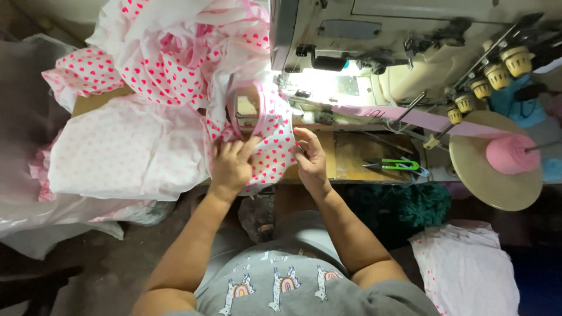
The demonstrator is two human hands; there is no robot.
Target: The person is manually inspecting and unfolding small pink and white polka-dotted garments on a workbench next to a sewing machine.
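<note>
A white fabric piece with pink hearts [275,153] lies on the sewing table [363,158] under the sewing machine [374,47]. A pink binding strip [260,108] loops along its edge near the lit needle area. My left hand [231,165] presses flat on the fabric, fingers spread toward the needle. My right hand [309,157] pinches the fabric's right edge. Both hands sit just in front of the machine.
A heap of heart-print pieces [170,52] piles up at the back left, with a flat stack [123,149] beside it. Green-handled thread snips [398,165] lie to the right. A pink tape [410,117] runs toward a pink thread cone [510,155] on a disc. More fabric [468,269] lies lower right.
</note>
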